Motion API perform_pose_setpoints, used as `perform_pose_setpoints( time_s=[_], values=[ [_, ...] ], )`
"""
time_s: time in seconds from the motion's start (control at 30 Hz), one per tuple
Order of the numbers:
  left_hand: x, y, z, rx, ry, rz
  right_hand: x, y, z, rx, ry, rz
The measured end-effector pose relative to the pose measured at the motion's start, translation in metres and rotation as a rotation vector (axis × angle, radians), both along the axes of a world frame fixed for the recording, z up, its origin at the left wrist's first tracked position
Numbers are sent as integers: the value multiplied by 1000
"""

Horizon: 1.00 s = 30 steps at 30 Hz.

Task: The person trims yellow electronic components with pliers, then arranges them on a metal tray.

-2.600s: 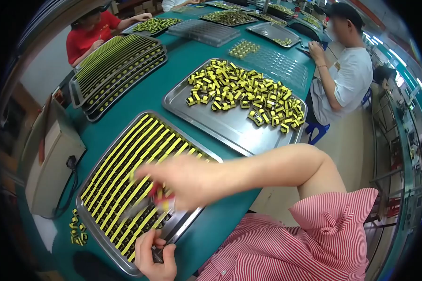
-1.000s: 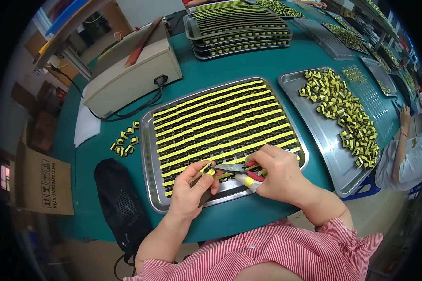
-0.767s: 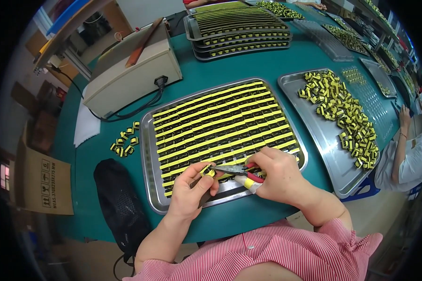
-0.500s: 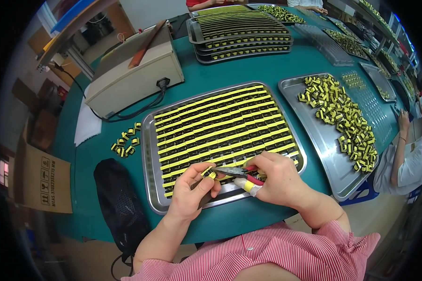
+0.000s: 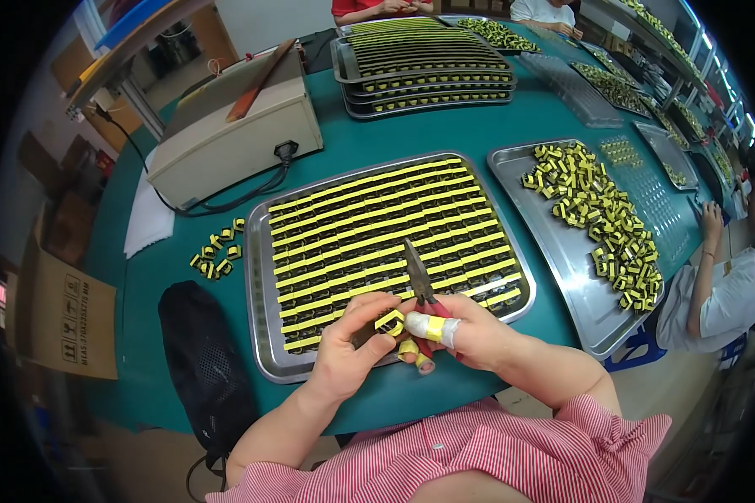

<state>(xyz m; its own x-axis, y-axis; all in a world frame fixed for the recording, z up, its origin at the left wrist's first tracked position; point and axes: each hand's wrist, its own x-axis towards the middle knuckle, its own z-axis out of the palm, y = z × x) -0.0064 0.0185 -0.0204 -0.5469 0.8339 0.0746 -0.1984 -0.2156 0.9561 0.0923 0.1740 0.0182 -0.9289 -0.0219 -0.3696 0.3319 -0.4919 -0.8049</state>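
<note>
Between the fingertips of my left hand [image 5: 348, 348] is a small yellow-and-black transformer [image 5: 389, 322], a blocky part with yellow tape round it. My right hand [image 5: 482, 337] grips pliers [image 5: 419, 272] with dark jaws and red handles. Their jaws point away from me over the tray, apart from the transformer. White and yellow wrapping covers my right thumb [image 5: 429, 327], which lies close against the part. Both hands are above the near edge of a metal tray [image 5: 261, 293], filled with straight rows of similar yellow-and-black transformers [image 5: 377, 243].
Right of it, a second metal tray [image 5: 554, 251] holds a loose heap of the same parts. Several loose ones [image 5: 218, 251] lie at left, near a black pouch [image 5: 201, 352]. Behind stand a beige box-shaped device [image 5: 239, 134] and stacked filled trays [image 5: 428, 71]. Co-workers sit beyond and at right.
The pliers have swung from pointing left at the transformer to pointing away from me. My right thumb has come up against the part, still in my left fingers. The view has shifted slightly.
</note>
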Motion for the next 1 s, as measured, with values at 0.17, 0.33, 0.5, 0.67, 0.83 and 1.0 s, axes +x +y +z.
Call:
perform_pose_setpoints(
  time_s=[0.17,0.33,0.5,0.67,0.83,1.0],
  values=[
    [1,1,-1,-30,-28,-17,-1,4,-2,18,-21,38],
    [4,0,4,-107,-103,-25,-1,3,-2,-41,-37,10],
    [7,1,4,-106,-73,-19,0,3,2,-39,-62,-16],
    [1,0,7,53,-316,20,6,-1,-7,436,270,-152],
    [-1,0,18,37,-325,35,-2,-4,-11,1224,874,-234],
    [1,-3,14,29,-300,14,-5,-9,-17,1412,978,-186]
  ],
)
